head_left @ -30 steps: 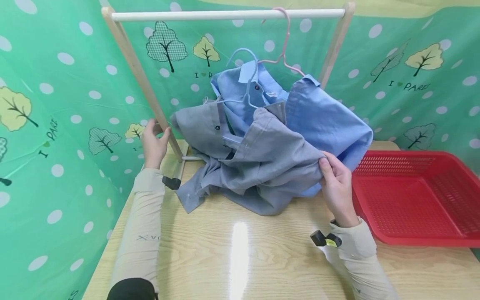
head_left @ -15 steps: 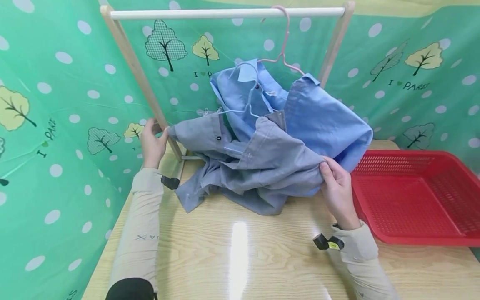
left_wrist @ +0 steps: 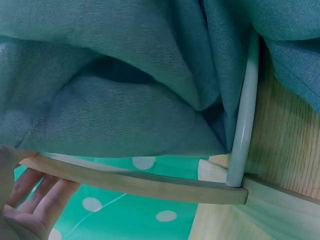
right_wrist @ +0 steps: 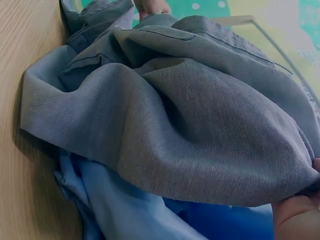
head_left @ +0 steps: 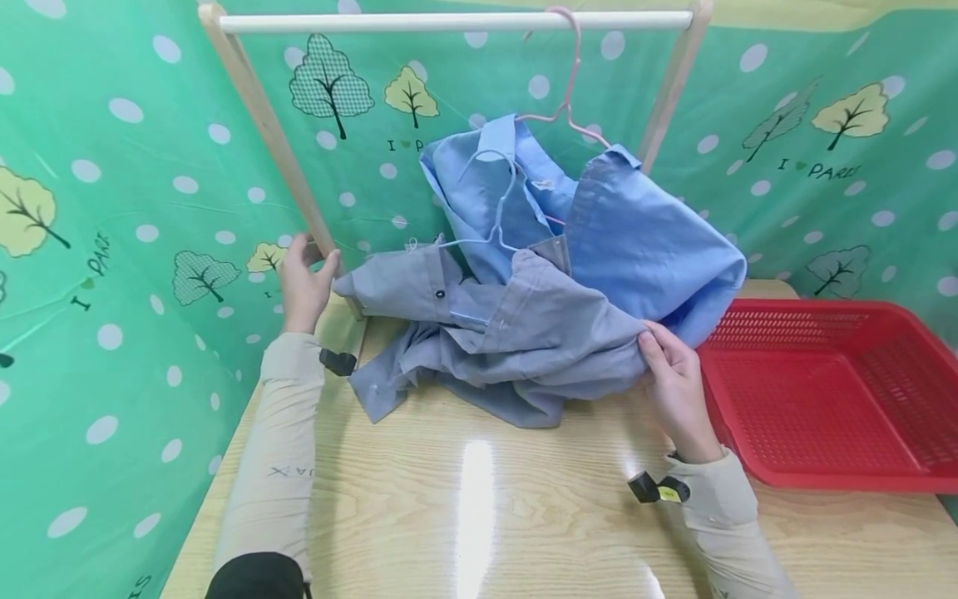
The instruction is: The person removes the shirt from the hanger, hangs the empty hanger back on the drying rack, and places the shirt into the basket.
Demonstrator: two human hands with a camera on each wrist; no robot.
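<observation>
A grey shirt [head_left: 539, 308] hangs loosely on a light blue hanger [head_left: 497, 225], its lower part bunched near the tabletop. My right hand [head_left: 677, 378] pinches the shirt's right side between thumb and fingers; the right wrist view shows the thumb [right_wrist: 295, 215] against the cloth. At the left, my left hand [head_left: 303, 287] grips the wooden side post [head_left: 288, 166] of a clothes rack, the shirt's left shoulder close beside the thumb. Behind the grey shirt, a blue shirt [head_left: 636, 225] hangs from the rack on a pink hanger [head_left: 570, 91].
The rack's white rail [head_left: 419, 22] spans the back. A red plastic basket [head_left: 831, 478] stands at the right on the wooden table [head_left: 389, 499]. Green printed cloth [head_left: 112, 349] covers the back and left sides. The blue hanger's hook overlaps the blue shirt in the head view.
The grey shirt's upper part and the light blue hanger have sunk lower, the left shoulder dropping alongside the left hand. My right hand has lowered slightly; the left stays at the post.
</observation>
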